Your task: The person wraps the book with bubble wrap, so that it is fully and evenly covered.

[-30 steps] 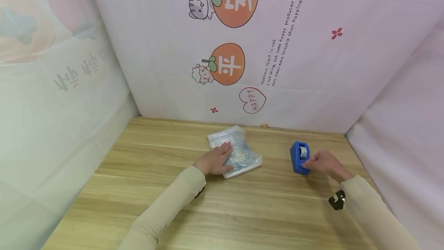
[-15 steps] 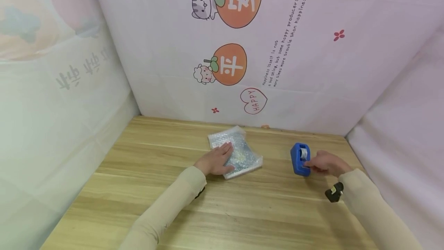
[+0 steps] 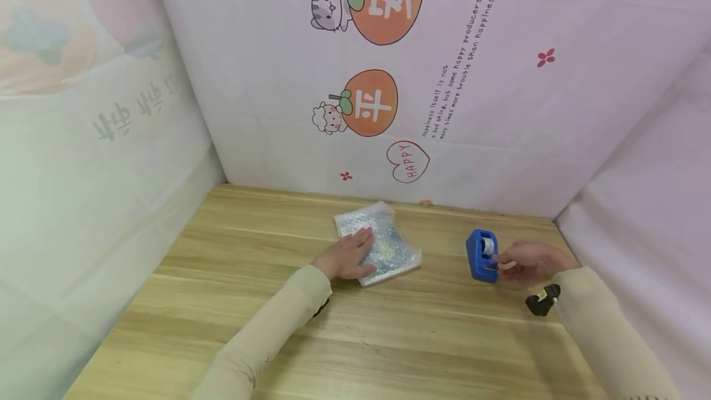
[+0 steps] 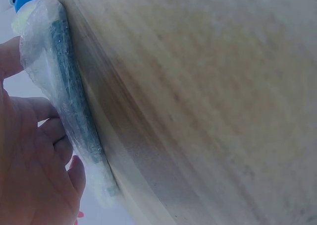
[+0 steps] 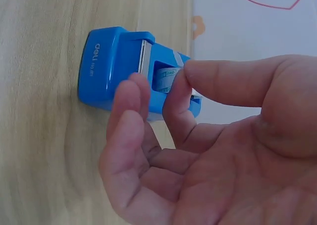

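Note:
A flat dark item in bubble wrap lies on the table. My left hand rests on it with fingers extended; in the left wrist view the palm and fingers lie along the bubble wrap. A blue tape dispenser stands to the right, with a roll of clear tape inside and a metal cutter edge at its front. Just beside the dispenser is my right hand. Its thumb and index fingertip meet in a pinch at the tape, and a translucent strip shows by them. The other fingers are loosely bent.
The wooden table ends at a printed white cloth hanging behind. More white cloth hangs at the left and right sides. A black wrist device sits at the right sleeve's cuff.
My right hand has shifted slightly at the dispenser and blurs now, its fingers spreading a little. The left hand stays on the bubble wrap. The head view has moved slightly.

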A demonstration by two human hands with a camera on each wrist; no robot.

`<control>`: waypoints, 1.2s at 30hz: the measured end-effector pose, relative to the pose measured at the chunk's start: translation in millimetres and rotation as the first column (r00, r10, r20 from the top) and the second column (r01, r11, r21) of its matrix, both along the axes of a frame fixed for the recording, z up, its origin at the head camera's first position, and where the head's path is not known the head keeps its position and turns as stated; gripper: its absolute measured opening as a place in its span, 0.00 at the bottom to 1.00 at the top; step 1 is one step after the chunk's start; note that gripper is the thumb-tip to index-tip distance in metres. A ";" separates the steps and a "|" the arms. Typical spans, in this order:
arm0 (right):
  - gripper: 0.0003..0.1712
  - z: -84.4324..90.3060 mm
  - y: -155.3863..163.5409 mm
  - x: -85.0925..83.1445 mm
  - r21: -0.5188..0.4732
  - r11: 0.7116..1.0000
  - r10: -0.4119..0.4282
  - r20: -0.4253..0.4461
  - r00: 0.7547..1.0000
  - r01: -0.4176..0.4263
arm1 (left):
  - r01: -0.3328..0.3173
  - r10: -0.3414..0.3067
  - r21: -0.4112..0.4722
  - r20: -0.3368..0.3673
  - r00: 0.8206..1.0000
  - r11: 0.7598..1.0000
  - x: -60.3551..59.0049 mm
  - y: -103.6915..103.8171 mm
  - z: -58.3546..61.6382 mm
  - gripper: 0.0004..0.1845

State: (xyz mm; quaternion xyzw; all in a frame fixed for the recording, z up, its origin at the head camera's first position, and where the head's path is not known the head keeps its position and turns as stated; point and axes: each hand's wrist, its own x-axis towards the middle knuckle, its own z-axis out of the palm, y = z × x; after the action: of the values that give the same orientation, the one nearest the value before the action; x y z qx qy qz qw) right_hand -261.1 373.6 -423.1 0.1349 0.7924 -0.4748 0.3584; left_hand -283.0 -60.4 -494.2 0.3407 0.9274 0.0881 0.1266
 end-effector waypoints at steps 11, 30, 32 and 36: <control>0.11 -12.9 1.8 3.9 -0.097 0.990 -0.091 0.071 0.993 0.098 | -0.006 0.006 0.002 -0.003 1.000 1.000 -0.1 0.8 -0.4 0.44; 0.09 -22.8 -3.6 16.5 -0.059 0.988 -0.145 -0.070 0.987 0.141 | -0.005 0.005 0.017 0.012 1.000 1.000 -0.2 -2.9 -0.7 0.44; 0.10 -24.9 -2.1 21.3 -0.051 0.991 -0.126 -0.112 0.986 0.121 | -0.004 0.003 0.019 0.014 1.000 1.000 -0.1 -2.6 -1.2 0.44; 0.12 -28.5 -1.7 32.2 -0.084 0.991 -0.118 -0.177 0.977 0.105 | 0.002 -0.002 0.008 0.005 1.000 1.000 -1.6 -2.2 -1.7 0.44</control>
State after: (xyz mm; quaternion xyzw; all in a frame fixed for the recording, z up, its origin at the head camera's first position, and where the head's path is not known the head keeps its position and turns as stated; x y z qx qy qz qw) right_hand -229.0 371.9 -451.6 0.1219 0.7949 -0.5334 0.2622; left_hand -284.6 -62.5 -495.9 0.3420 0.9264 0.0926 0.1276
